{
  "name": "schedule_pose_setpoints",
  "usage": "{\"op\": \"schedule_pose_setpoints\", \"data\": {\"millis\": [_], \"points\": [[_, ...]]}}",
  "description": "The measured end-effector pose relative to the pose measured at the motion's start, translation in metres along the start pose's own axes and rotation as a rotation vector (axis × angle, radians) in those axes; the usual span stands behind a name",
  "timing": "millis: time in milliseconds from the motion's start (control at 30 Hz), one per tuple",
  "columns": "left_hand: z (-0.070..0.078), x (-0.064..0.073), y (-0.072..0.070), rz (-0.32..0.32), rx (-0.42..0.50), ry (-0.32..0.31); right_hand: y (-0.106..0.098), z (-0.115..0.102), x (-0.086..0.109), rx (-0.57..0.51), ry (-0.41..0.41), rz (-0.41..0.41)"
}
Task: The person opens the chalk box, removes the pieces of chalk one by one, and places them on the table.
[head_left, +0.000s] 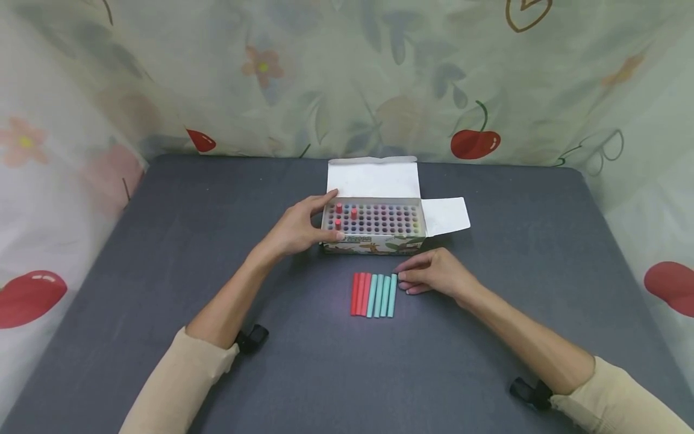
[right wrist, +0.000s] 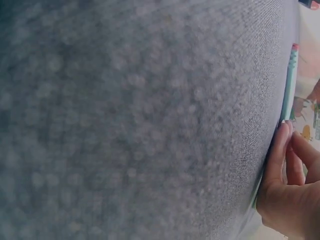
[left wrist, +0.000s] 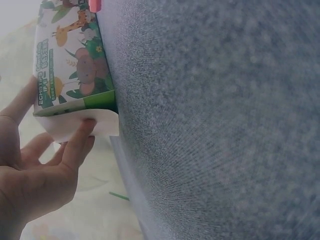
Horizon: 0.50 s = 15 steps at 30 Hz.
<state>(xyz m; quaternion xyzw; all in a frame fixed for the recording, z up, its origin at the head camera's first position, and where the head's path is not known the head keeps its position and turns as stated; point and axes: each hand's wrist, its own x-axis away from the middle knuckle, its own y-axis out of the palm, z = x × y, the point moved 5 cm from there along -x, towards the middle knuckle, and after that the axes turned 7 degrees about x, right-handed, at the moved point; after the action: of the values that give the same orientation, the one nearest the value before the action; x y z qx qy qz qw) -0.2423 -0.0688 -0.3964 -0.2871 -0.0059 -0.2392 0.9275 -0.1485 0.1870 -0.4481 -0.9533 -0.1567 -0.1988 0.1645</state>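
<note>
An open chalk box (head_left: 374, 244) stands mid-table, its holed insert facing up and several red chalk sticks (head_left: 354, 213) poking out at the left. My left hand (head_left: 298, 226) grips the box's left end, thumb on the front edge and index finger at the back. In the left wrist view, fingertips touch the white end flap (left wrist: 75, 125). Before the box lies a row of chalk: three red sticks (head_left: 361, 294), then several teal sticks (head_left: 382, 295). My right hand (head_left: 436, 274) pinches the upper end of the rightmost teal chalk stick (head_left: 393, 295), which leans slightly right.
The box's white lid (head_left: 374, 179) is folded back, and a side flap (head_left: 447, 215) sticks out to the right. Grey cloth (head_left: 347, 374) covers the table. A patterned curtain (head_left: 347, 78) hangs behind and along both sides.
</note>
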Motion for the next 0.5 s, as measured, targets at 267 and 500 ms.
{"op": "schedule_pose_setpoints", "data": {"millis": [267,500], "points": [[-0.001,0.0,0.0,0.004,-0.004,0.004,-0.002,-0.008,0.001,0.028,-0.022,-0.025],[0.0,0.0,0.0,0.0,-0.003,0.011,-0.005,-0.024,0.003,0.079,-0.087,-0.042]]}}
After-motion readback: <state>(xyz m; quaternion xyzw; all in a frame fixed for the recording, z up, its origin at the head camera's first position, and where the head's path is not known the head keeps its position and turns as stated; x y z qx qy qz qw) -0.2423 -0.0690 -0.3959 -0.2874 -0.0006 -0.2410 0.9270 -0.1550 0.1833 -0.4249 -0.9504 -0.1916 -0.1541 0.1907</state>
